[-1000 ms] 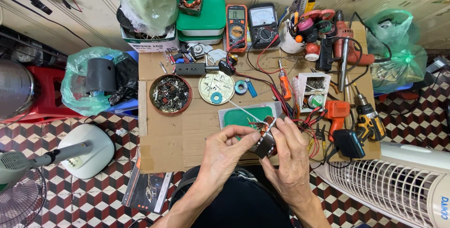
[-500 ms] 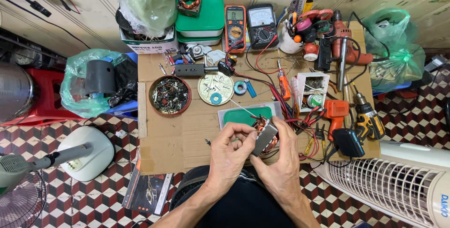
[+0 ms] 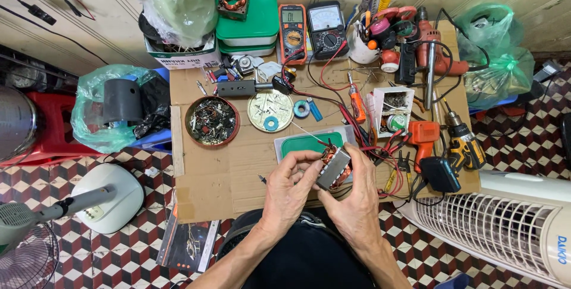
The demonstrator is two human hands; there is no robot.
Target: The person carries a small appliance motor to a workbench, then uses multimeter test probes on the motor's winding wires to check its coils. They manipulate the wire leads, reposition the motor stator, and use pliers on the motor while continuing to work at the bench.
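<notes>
Head cam: both hands were wrapped round a small motor stator (image 3: pixel 333 169), a grey laminated steel block with coppery windings, held just above the cardboard-topped bench (image 3: pixel 226 170). The left hand (image 3: pixel 289 191) pinched its near edge; the right hand (image 3: pixel 355 197) cupped the far side. Wires hung loose (so work looked unfinished). A green-lidded box (image 3: pixel 309 144) sat just behind.

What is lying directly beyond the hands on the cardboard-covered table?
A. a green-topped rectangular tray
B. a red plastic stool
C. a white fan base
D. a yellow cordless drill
A: the green-topped rectangular tray sits just past the left hand and right hand, which together hold a small motor stator with copper windings on the cardboard.
</notes>
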